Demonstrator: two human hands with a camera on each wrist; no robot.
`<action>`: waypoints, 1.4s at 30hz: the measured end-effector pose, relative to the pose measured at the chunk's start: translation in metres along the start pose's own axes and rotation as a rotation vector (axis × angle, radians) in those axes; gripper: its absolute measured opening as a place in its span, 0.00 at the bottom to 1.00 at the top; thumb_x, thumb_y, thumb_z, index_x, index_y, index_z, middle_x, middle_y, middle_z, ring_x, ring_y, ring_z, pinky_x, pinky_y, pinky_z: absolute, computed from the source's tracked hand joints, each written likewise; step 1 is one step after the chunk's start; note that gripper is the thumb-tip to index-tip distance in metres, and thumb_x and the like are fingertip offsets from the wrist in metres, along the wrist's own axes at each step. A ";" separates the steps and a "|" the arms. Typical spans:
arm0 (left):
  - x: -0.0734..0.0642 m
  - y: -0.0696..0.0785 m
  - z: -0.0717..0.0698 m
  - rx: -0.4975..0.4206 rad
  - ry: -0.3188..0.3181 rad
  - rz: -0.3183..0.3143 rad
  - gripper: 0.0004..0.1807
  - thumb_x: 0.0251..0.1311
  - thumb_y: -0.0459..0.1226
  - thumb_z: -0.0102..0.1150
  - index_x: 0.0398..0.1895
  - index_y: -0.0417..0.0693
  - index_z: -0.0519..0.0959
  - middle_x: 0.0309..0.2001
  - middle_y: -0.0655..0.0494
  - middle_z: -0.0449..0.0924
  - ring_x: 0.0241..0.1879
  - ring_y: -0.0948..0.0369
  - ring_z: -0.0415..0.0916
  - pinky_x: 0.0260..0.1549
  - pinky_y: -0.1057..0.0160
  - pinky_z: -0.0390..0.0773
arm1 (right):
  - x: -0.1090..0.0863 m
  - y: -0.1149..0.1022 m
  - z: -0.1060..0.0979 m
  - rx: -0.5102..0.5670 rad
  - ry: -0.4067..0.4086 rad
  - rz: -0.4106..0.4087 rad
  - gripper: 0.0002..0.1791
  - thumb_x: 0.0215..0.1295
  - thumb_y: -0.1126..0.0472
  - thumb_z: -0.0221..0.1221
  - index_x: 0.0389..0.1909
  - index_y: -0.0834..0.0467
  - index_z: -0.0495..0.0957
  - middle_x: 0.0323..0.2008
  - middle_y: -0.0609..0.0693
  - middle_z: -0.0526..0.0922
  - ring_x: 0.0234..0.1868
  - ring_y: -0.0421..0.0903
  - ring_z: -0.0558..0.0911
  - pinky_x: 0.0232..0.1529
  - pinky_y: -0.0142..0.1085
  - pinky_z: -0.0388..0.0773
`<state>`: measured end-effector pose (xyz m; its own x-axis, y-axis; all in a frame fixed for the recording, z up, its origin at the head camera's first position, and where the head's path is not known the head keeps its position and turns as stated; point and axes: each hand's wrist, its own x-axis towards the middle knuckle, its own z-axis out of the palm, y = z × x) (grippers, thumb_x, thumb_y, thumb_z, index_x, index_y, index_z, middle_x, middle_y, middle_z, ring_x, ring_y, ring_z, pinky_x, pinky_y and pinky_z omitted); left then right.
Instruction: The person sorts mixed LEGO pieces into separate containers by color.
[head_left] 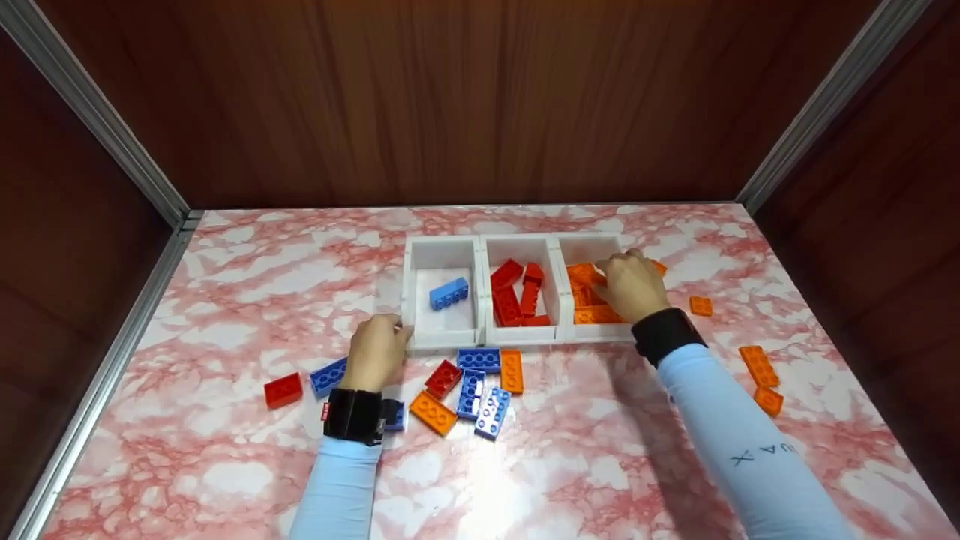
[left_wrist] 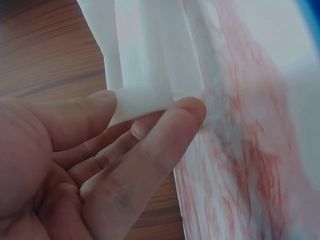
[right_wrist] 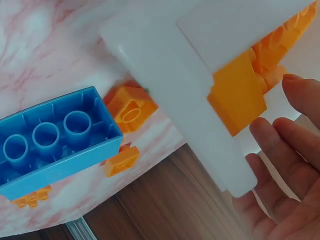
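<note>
The left hand (head_left: pixel 377 349) is pinching a white plastic three-compartment tray (head_left: pixel 450 342) by its near left corner; the right hand (head_left: pixel 634 286) — fingers loosely parted — is hovering over orange plastic bricks (head_left: pixel 595 314) lying in the right compartment (head_left: pixel 589 246).

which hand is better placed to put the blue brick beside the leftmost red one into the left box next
Probably the left hand: it is close to that blue brick and at the left box, though pinching its corner. The right hand is across at the orange bricks.

Glossy plstc bricks (head_left: pixel 433 413), prob. wood wall (head_left: pixel 465 105)
</note>
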<state>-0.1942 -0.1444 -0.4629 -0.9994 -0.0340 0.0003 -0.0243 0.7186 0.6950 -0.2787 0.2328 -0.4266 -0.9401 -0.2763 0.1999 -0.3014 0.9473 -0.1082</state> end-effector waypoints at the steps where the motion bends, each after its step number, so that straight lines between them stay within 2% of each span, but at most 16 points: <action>1: 0.000 0.000 0.000 0.005 0.005 0.006 0.10 0.69 0.36 0.57 0.34 0.38 0.83 0.24 0.52 0.78 0.27 0.53 0.75 0.32 0.54 0.74 | -0.001 0.001 -0.001 0.017 0.008 -0.002 0.18 0.59 0.61 0.69 0.48 0.65 0.84 0.39 0.66 0.84 0.44 0.64 0.76 0.46 0.55 0.76; 10: 0.000 0.000 0.000 -0.010 -0.011 -0.006 0.10 0.70 0.37 0.57 0.34 0.39 0.83 0.22 0.52 0.77 0.24 0.54 0.74 0.29 0.56 0.73 | -0.014 0.018 -0.019 0.158 0.220 -0.075 0.16 0.61 0.65 0.65 0.49 0.68 0.83 0.46 0.68 0.83 0.49 0.68 0.77 0.50 0.59 0.76; 15: 0.001 0.001 -0.001 0.001 -0.002 0.011 0.10 0.69 0.36 0.57 0.33 0.38 0.82 0.24 0.50 0.79 0.26 0.53 0.75 0.31 0.54 0.75 | -0.028 0.039 -0.035 0.173 0.268 -0.018 0.16 0.64 0.65 0.64 0.50 0.69 0.82 0.45 0.69 0.82 0.47 0.68 0.79 0.49 0.60 0.75; 20: 0.002 0.002 -0.002 -0.001 -0.001 0.018 0.11 0.69 0.36 0.57 0.35 0.37 0.83 0.28 0.48 0.81 0.29 0.51 0.78 0.34 0.52 0.77 | -0.053 0.069 -0.047 0.202 0.276 0.066 0.16 0.64 0.66 0.63 0.50 0.70 0.81 0.43 0.69 0.83 0.42 0.67 0.81 0.43 0.59 0.77; 27: -0.001 0.001 0.000 -0.009 0.002 0.004 0.10 0.69 0.36 0.58 0.37 0.36 0.83 0.31 0.46 0.83 0.31 0.50 0.79 0.36 0.51 0.78 | -0.099 0.118 -0.045 0.201 0.199 0.209 0.18 0.66 0.63 0.61 0.52 0.72 0.80 0.43 0.70 0.83 0.43 0.69 0.80 0.45 0.61 0.74; 31: -0.001 0.000 0.000 -0.002 0.021 0.029 0.10 0.68 0.36 0.58 0.36 0.36 0.84 0.31 0.44 0.84 0.33 0.48 0.80 0.37 0.49 0.78 | -0.125 0.140 -0.038 0.191 0.143 0.281 0.19 0.67 0.61 0.61 0.53 0.71 0.80 0.44 0.70 0.83 0.42 0.69 0.80 0.44 0.61 0.74; 36: -0.001 0.000 0.000 -0.012 0.014 0.029 0.10 0.68 0.35 0.58 0.38 0.35 0.84 0.32 0.44 0.84 0.33 0.48 0.80 0.38 0.50 0.78 | -0.152 0.155 -0.029 0.192 0.040 0.369 0.22 0.69 0.58 0.61 0.56 0.70 0.78 0.46 0.71 0.81 0.42 0.67 0.80 0.42 0.59 0.75; 42: 0.000 0.000 0.000 -0.016 0.006 0.015 0.11 0.68 0.35 0.58 0.40 0.35 0.84 0.34 0.43 0.85 0.34 0.49 0.81 0.38 0.50 0.79 | -0.172 0.162 -0.020 0.246 -0.063 0.470 0.26 0.72 0.52 0.57 0.59 0.70 0.75 0.49 0.72 0.79 0.43 0.65 0.79 0.42 0.57 0.77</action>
<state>-0.1940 -0.1446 -0.4628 -0.9995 -0.0273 0.0151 -0.0087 0.7076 0.7066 -0.1624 0.4373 -0.4592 -0.9882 0.1520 0.0168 0.1328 0.9076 -0.3983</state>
